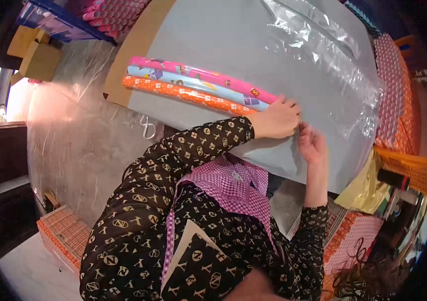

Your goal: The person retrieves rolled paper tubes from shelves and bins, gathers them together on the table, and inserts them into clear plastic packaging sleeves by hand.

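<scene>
Three gift wrap rolls lie side by side on the grey-covered table [188, 35]: a pink roll [213, 75], a light blue roll [193, 84] and an orange roll [183, 94] with white figures. They shine as if under clear film. My left hand [276, 119] is closed over their right ends, its fingers bent and partly hiding them. Close beside it, my right hand [312, 143] has its fingertips pinched together near the left fingers. Whatever is in that pinch is too small to make out.
Clear plastic film [323, 45] spreads over the table's far right. Stacked rolls [391, 90] stand along the right edge, with an orange basket [409, 168] below. A blue crate [63, 22] and cardboard boxes [38, 55] are at far left. More rolls [63, 233] lie lower left.
</scene>
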`<move>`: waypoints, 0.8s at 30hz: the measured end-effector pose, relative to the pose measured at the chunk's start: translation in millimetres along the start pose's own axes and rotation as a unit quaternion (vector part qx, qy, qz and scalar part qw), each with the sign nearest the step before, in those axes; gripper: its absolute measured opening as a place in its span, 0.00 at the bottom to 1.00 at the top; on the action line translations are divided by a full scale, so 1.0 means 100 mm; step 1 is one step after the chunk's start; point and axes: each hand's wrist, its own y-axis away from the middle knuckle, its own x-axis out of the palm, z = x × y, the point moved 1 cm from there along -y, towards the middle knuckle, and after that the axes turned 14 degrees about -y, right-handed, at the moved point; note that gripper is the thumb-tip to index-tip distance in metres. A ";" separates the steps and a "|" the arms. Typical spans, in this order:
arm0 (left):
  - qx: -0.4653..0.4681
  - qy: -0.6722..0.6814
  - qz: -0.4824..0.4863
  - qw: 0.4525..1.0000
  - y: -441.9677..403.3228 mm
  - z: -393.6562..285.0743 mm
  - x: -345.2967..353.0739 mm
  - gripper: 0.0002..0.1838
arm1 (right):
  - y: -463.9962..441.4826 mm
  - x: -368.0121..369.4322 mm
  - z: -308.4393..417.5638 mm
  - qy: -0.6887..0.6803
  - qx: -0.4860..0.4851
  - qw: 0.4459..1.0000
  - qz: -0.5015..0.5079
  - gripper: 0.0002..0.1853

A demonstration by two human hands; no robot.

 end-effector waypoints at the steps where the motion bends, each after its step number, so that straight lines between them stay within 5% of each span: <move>1: -0.012 0.003 -0.016 1.000 -0.01 -0.02 0.02 0.10 | 0.05 0.04 -0.07 -0.027 -0.063 0.997 -0.042 0.09; 2: -0.017 0.003 -0.015 1.000 -0.01 -0.03 -0.01 0.10 | 0.10 0.04 -0.11 -0.055 -0.126 0.987 -0.086 0.11; 4: -0.023 0.027 -0.014 0.999 -0.02 -0.03 -0.06 0.09 | 0.16 0.04 -0.17 -0.103 -0.078 0.991 -0.021 0.14; 6: -0.032 0.023 -0.030 0.999 -0.03 -0.03 -0.03 0.09 | 0.31 0.32 -0.42 0.041 -0.269 0.959 -0.078 0.17; 10: -0.024 0.002 -0.028 0.999 -0.04 -0.02 0.01 0.10 | 0.55 0.35 -0.53 0.264 -0.305 0.915 0.018 0.20; 12: -0.021 -0.002 -0.028 0.999 -0.03 -0.03 0.01 0.10 | 0.63 0.44 -0.63 0.524 -0.379 0.758 -0.081 0.21; 13: -0.024 0.003 -0.037 0.999 -0.03 -0.03 0.01 0.10 | 0.62 0.45 -0.66 0.524 -0.380 0.758 -0.083 0.21; 15: -0.022 0.011 -0.046 0.999 -0.05 -0.03 0.00 0.10 | 0.55 0.53 -0.67 0.806 -0.393 0.438 -0.061 0.25; 16: -0.020 0.008 -0.030 0.999 -0.05 -0.03 0.00 0.10 | 0.49 0.51 -0.62 0.806 -0.393 0.437 -0.064 0.25; 21: -0.020 -0.005 -0.051 0.998 -0.01 -0.03 -0.01 0.09 | 0.25 0.17 -0.18 0.861 -0.467 0.200 -0.020 0.20; 22: -0.014 0.006 -0.052 0.999 -0.02 -0.04 0.00 0.09 | 0.26 0.15 -0.13 0.863 -0.463 0.198 -0.031 0.20; 24: -0.015 0.018 -0.043 0.999 -0.01 -0.03 -0.06 0.09 | 0.22 0.21 -0.19 0.623 -0.350 0.676 -0.178 0.15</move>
